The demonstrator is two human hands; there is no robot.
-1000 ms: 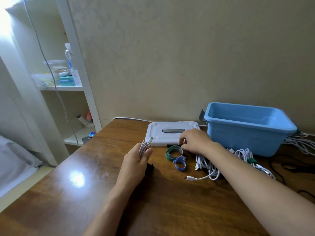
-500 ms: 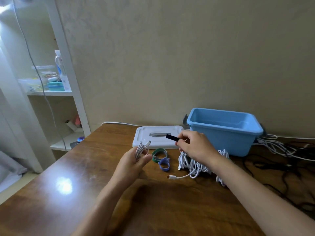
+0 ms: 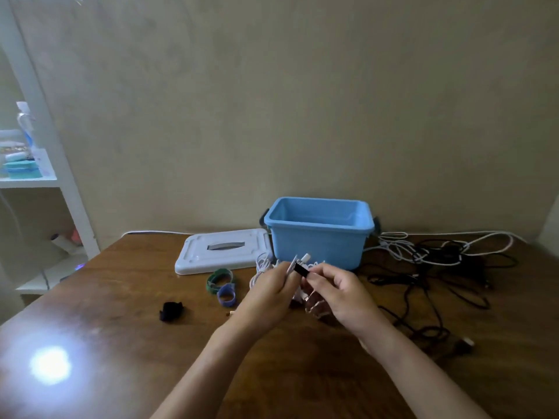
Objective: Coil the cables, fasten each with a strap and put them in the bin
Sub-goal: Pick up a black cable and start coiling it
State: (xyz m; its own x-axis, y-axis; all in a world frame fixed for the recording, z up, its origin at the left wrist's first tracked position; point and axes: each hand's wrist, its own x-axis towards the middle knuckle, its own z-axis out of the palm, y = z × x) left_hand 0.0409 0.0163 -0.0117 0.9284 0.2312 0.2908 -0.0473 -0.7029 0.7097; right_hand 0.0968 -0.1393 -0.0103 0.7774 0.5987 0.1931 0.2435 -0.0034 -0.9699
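Both hands [image 3: 305, 293] beside bin [image 3: 317, 246].

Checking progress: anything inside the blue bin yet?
No cable shows in the blue bin: only its bare inner back and side walls are in view. The front wall hides the bin's floor, so something lying flat there cannot be ruled out.

Coiled white cable [image 3: 298, 263] and black strap [image 3: 301, 270]: held together just in front of blue bin [image 3: 317, 247]. Loose white and black cables [image 3: 429, 255]: tangled right of bin. Green strap [image 3: 219, 278], blue strap [image 3: 227, 294], black strap [image 3: 171, 310]: left-front of bin.
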